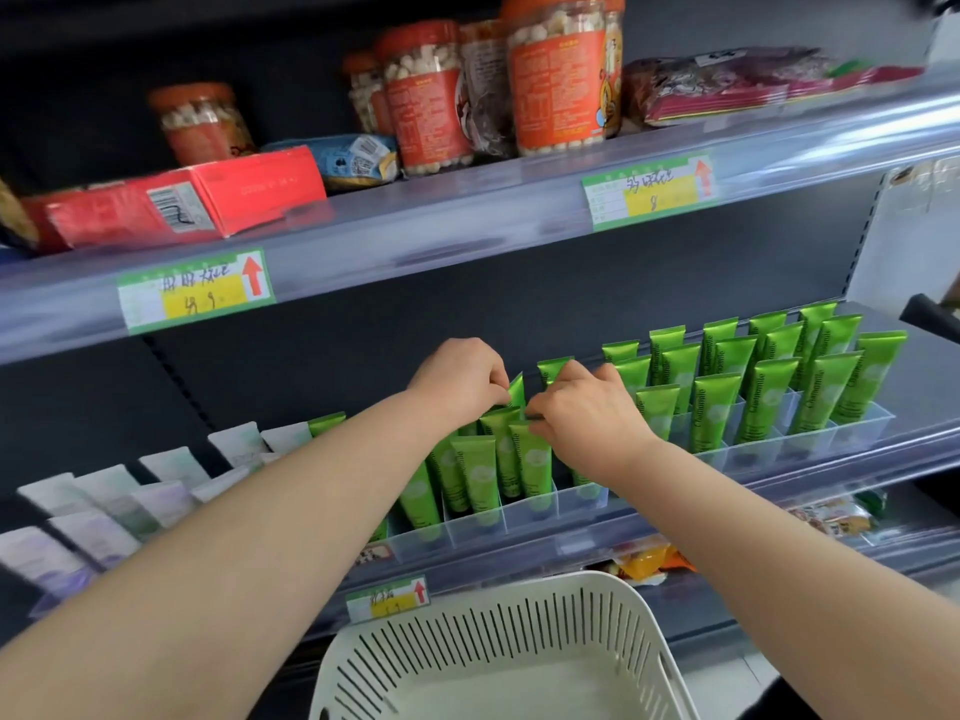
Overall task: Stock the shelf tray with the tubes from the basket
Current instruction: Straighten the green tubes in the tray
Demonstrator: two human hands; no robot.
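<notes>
Green tubes [769, 387] stand upright in a clear divided shelf tray [524, 517] on the middle shelf. My left hand [460, 379] pinches the crimped top of a tilted green tube [517, 391] at the tray's middle. My right hand [584, 410] is closed on the tops of green tubes [527, 459] just beside it, its fingers touching the left hand's tube. The white slotted basket [498, 652] sits below at the frame's bottom; no tubes show inside it.
White and lilac tubes [114, 506] fill a tray to the left. The upper shelf holds a red box [182, 200], orange-lidded jars [431, 90] and dark snack bags [727, 85]. Price labels [195, 293] hang on the shelf rails. Snack packets [649, 558] lie on the lower shelf.
</notes>
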